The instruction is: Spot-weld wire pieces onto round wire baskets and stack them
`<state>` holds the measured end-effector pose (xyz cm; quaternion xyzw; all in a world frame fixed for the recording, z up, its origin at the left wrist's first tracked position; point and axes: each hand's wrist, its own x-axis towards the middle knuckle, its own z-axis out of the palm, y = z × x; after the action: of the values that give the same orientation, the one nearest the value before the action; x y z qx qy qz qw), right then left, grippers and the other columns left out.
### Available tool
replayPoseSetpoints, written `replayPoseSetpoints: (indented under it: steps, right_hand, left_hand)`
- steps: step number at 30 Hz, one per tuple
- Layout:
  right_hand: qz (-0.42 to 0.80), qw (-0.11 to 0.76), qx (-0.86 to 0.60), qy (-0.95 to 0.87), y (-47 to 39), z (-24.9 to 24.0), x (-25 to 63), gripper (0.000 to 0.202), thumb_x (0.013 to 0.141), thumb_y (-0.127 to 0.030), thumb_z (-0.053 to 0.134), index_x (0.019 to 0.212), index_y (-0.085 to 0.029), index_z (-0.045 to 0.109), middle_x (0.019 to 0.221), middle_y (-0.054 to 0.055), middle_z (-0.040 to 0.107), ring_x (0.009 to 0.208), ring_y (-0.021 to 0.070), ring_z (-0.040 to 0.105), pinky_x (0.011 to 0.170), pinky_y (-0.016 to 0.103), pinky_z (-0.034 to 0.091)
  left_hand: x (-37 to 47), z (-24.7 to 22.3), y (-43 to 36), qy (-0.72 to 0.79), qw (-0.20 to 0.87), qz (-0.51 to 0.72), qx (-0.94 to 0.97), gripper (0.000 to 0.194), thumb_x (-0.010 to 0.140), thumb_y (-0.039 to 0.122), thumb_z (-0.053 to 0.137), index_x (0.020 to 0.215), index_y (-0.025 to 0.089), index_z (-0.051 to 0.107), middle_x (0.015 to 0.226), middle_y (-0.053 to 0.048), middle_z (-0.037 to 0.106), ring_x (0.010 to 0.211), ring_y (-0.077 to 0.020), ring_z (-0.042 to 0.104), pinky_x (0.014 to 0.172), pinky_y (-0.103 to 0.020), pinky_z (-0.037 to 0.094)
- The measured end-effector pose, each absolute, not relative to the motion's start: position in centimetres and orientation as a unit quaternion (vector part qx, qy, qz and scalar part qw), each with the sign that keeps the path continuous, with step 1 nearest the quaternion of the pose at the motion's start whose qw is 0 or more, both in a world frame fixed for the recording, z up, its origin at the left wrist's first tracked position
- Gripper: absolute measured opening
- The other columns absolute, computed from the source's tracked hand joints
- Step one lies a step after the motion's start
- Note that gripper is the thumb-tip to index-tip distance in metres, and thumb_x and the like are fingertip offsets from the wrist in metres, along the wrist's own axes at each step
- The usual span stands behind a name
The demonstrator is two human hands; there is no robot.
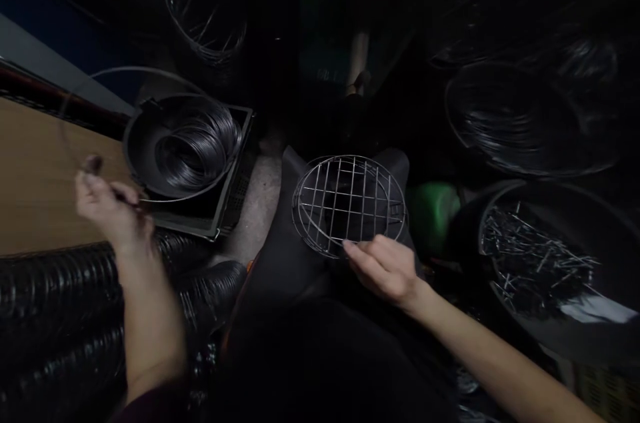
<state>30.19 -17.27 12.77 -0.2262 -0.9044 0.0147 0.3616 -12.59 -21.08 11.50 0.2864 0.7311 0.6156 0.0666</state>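
**Q:** State of each grip?

**A:** Left grip [107, 203]: fingers closed on a wire ring [165, 201], well to the left of the grid [362, 195]. Blurred; exact finger placement unclear. Right grip [387, 269]: pinching the grid's near rim, toward its right side. The grid itself lies across my legs [275, 263].

**Q:** What could go wrong on the left?

**A:** Snagging, I judge. The ring arcs over the basin [137, 149], left of the grid, where a coil [213, 143] is heaped. I cannot tell whether ring and coil touch. If they do, a quick pull could drag loops out with it. I hold the ring at one side only, so its far arc could swing or whip.

**Q:** And on the right?

**A:** Tipping. My pinch is at one edge; the rest of the grid depends on my legs. Should a knee shift, the far rim could drop between them. Thin wires under my fingertips might also slip or scratch.

**Q:** Anything else near?

**A:** Bowl [615, 263] of loose pins [540, 256], right of the grid. A careless elbow there could scatter them. Poor light makes a misjudged reach likelier.
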Motion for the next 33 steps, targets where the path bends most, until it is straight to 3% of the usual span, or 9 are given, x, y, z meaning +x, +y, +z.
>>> replayPoseSetpoints:
  steps: [3,6,9,11,14,18,21,26,33]
  right_hand:
    - [0.020,0.337,-0.250,-0.908,-19.5,12.1,30.2,0.011,0.087,-0.010,0.066,0.091,-0.018,0.073,0.071,0.001,0.067,0.062,0.0103,0.053,0.059,0.024,0.042]
    - [0.033,0.334,-0.290,-0.896,-20.7,11.8,31.3,0.011,0.087,-0.016,0.066,0.094,-0.021,0.074,0.079,0.002,0.069,0.076,0.0128,0.060,0.072,0.028,0.045]
    - [0.078,0.358,-0.386,-0.847,-21.1,11.6,33.5,0.014,0.087,-0.019,0.065,0.097,-0.024,0.074,0.083,0.003,0.068,0.078,0.0140,0.061,0.074,0.030,0.047]
    - [0.127,0.385,-0.502,-0.764,-20.7,11.3,35.2,0.014,0.090,-0.022,0.061,0.098,-0.024,0.072,0.086,0.003,0.069,0.079,0.0150,0.063,0.073,0.030,0.050]
    - [0.241,0.384,-0.664,-0.594,-19.3,10.1,37.3,0.026,0.094,-0.038,0.055,0.109,-0.022,0.069,0.092,0.005,0.069,0.076,0.0162,0.064,0.069,0.031,0.053]
    - [0.388,0.319,-0.699,-0.509,-17.5,7.9,38.0,0.054,0.092,-0.059,0.049,0.125,-0.018,0.062,0.072,0.000,0.063,0.058,0.0139,0.056,0.056,0.029,0.050]
    - [0.420,0.314,-0.694,-0.493,-16.8,7.2,37.5,0.061,0.091,-0.064,0.046,0.127,-0.018,0.062,0.064,-0.002,0.058,0.051,0.0130,0.052,0.052,0.029,0.048]
    - [0.473,0.380,-0.676,-0.418,-16.4,7.4,36.9,0.063,0.087,-0.063,0.053,0.134,-0.022,0.059,0.071,-0.001,0.061,0.049,0.0113,0.051,0.047,0.027,0.046]
    - [0.514,0.391,-0.666,-0.373,-16.4,6.4,36.8,0.060,0.078,-0.055,0.068,0.126,-0.020,0.065,0.068,-0.002,0.061,0.049,0.0091,0.047,0.046,0.024,0.042]
  left_hand:
    - [-7.9,11.1,-18.4,0.656,0.222,0.642,0.329,0.042,0.085,0.054,0.063,0.114,0.024,0.062,0.039,0.013,0.035,0.031,-0.0060,0.023,0.035,-0.019,0.028]
    - [-2.4,9.3,-14.9,0.610,0.393,0.566,0.392,0.047,0.084,0.054,0.066,0.117,0.021,0.067,0.044,0.009,0.043,0.034,-0.0054,0.029,0.035,-0.019,0.021]
    - [2.3,6.8,-11.4,0.581,0.470,0.460,0.480,0.048,0.085,0.053,0.065,0.115,0.016,0.071,0.049,0.005,0.050,0.041,-0.0067,0.040,0.041,-0.019,0.027]
    - [4.3,5.3,-9.6,0.570,0.474,0.410,0.531,0.049,0.086,0.054,0.062,0.113,0.015,0.073,0.055,0.001,0.058,0.049,-0.0097,0.050,0.048,-0.020,0.037]
    - [5.6,4.2,-8.0,0.552,0.459,0.372,0.588,0.051,0.087,0.056,0.059,0.115,0.015,0.073,0.074,-0.005,0.072,0.072,-0.0169,0.065,0.068,-0.025,0.050]
    - [5.5,4.7,-7.4,0.518,0.474,0.319,0.637,0.052,0.087,0.056,0.060,0.120,0.017,0.071,0.094,-0.007,0.076,0.093,-0.0221,0.069,0.087,-0.030,0.052]
    - [5.1,5.5,-7.0,0.508,0.484,0.281,0.654,0.053,0.088,0.055,0.060,0.124,0.016,0.069,0.097,-0.007,0.076,0.094,-0.0221,0.069,0.089,-0.032,0.053]
    - [5.0,6.6,-6.3,0.503,0.488,0.251,0.668,0.056,0.087,0.056,0.062,0.127,0.018,0.067,0.100,-0.008,0.076,0.094,-0.0213,0.068,0.089,-0.032,0.053]
    - [5.1,6.6,-5.9,0.506,0.478,0.200,0.689,0.058,0.092,0.054,0.053,0.136,0.018,0.060,0.094,-0.006,0.075,0.075,-0.0177,0.067,0.077,-0.030,0.053]
